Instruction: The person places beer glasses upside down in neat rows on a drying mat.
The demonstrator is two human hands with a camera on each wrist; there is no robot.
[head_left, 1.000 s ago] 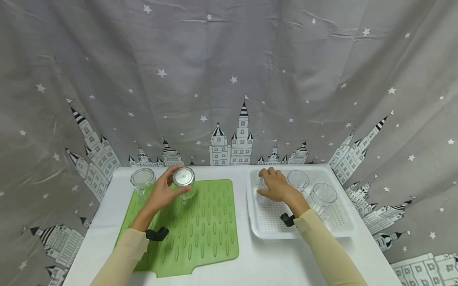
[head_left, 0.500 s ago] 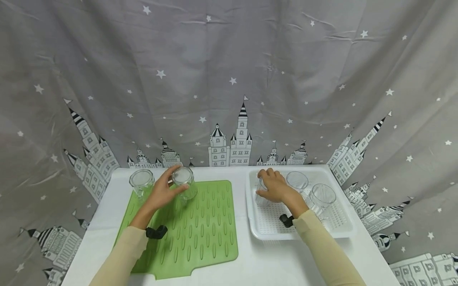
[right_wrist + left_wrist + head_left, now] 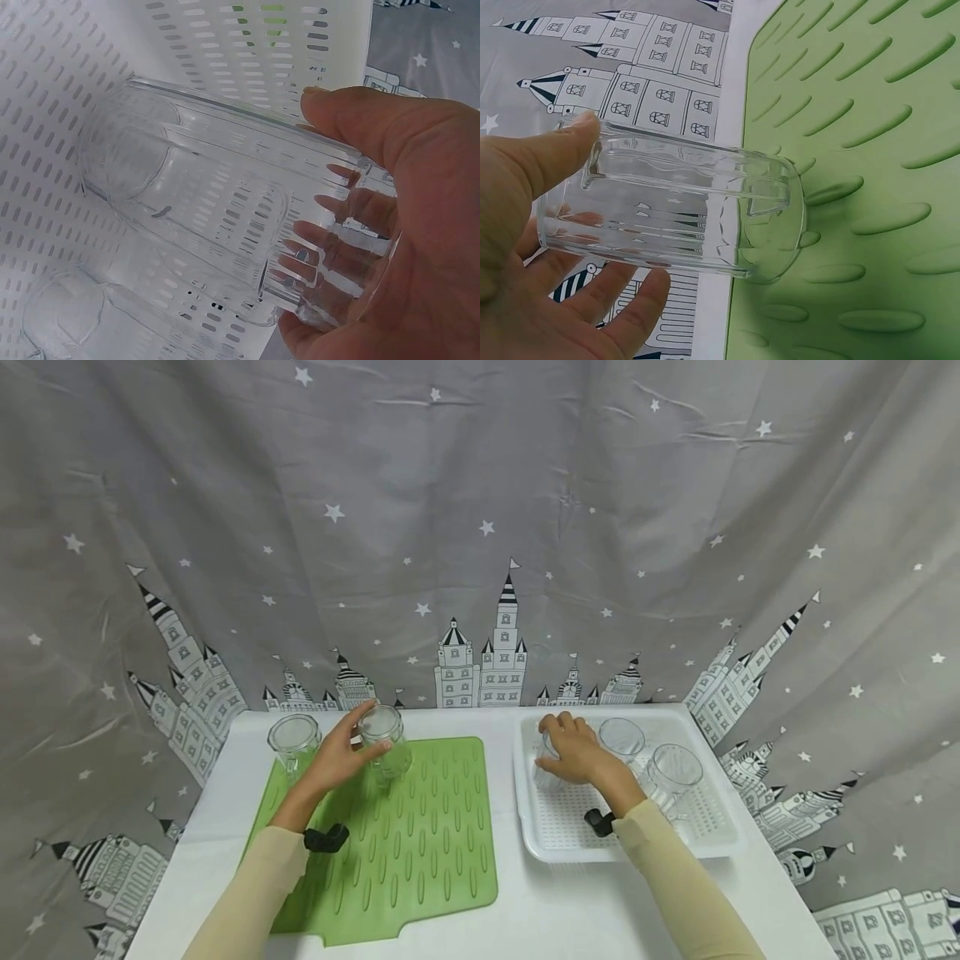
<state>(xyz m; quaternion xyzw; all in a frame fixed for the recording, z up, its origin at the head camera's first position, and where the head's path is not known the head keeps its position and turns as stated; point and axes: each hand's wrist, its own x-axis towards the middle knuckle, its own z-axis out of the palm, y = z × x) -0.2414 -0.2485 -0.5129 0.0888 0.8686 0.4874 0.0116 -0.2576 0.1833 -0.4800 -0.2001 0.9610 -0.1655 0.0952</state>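
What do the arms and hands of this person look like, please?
The left sleeve and right sleeve are plain beige and end near the wrists. A small black device sits at each wrist. The left hand and right hand wear no gloves; I see no cables.

1. Left hand [image 3: 336, 762]: thumb and fingers around a clear glass mug [image 3: 392, 737] at the far part of the green mat [image 3: 416, 868]. Can't tell if the base touches.
2. Second mug [image 3: 293, 735] just left of that hand, at the mat's far-left corner.
3. Right hand [image 3: 576, 752]: gripping a third mug [image 3: 547, 774], left side of the white perforated basket [image 3: 529, 831]. Fingers partly hide it.
4. Two more in the basket, right of that hand: rear mug [image 3: 621, 738], front mug [image 3: 676, 767].
5. Beige sleeves [image 3: 246, 889], black device [image 3: 326, 838] on left wrist.
6. White table [image 3: 517, 914], grey castle-print curtain [image 3: 480, 460] behind.
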